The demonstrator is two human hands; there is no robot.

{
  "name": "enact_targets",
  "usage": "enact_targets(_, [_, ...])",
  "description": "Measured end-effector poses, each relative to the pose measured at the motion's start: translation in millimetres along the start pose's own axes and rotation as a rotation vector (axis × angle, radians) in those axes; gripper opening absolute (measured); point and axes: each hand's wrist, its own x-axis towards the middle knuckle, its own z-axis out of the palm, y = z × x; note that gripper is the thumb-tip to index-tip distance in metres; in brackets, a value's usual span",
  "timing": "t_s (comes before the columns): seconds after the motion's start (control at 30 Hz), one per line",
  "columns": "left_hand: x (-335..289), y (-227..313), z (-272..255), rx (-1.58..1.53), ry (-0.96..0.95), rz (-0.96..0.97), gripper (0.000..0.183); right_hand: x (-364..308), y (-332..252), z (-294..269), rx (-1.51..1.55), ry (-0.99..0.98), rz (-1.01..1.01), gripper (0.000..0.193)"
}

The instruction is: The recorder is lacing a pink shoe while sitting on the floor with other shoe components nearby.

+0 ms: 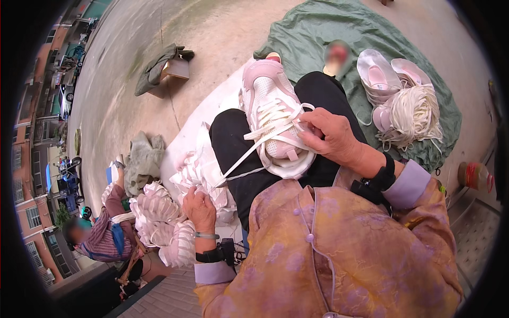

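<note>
A pink and white sneaker [270,114] rests on my lap between my black-trousered thighs, its toe pointing away from me. White laces [273,114] are threaded across its tongue. At the shoe's right side, my right hand [331,135] is closed, thumb and finger pinching the lace near the upper eyelets. My left hand [200,212] is lower and to the left, away from the shoe, with curled fingers. A long lace stretches from the shoe toward it; the exact grip is partly hidden.
Several pink-and-white shoe pieces [164,222] are heaped at the left. On a green cloth [313,26] at the right lie pale shoes [377,77] and a bundle of white laces [416,114]. Another person [106,233] sits far left. A draped box [175,69] stands ahead; a plastic jar [475,177] is at right.
</note>
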Motion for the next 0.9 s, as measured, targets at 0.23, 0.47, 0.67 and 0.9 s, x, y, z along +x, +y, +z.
enact_targets(0.23, [45.1,86.7,-22.2,-0.265,0.195,0.377,0.027,4.9,1.7,-9.7,0.252,-0.097,0.472,0.050])
enact_targets(0.47, [60.0,151.7,-24.5,-0.405,0.134,0.558,0.022,6.7,-4.3,-15.4,0.152,-0.229,0.560,0.085])
enact_targets(0.67, [56.2,134.5,-47.0,-0.218,0.199,0.636,0.009,0.9,2.4,-18.1,0.136,-0.217,0.533,0.089])
enact_targets(0.9, [40.4,107.2,-51.5,-0.267,0.096,0.539,0.005,-10.4,-1.8,-13.6,0.276,-0.156,0.600,0.070])
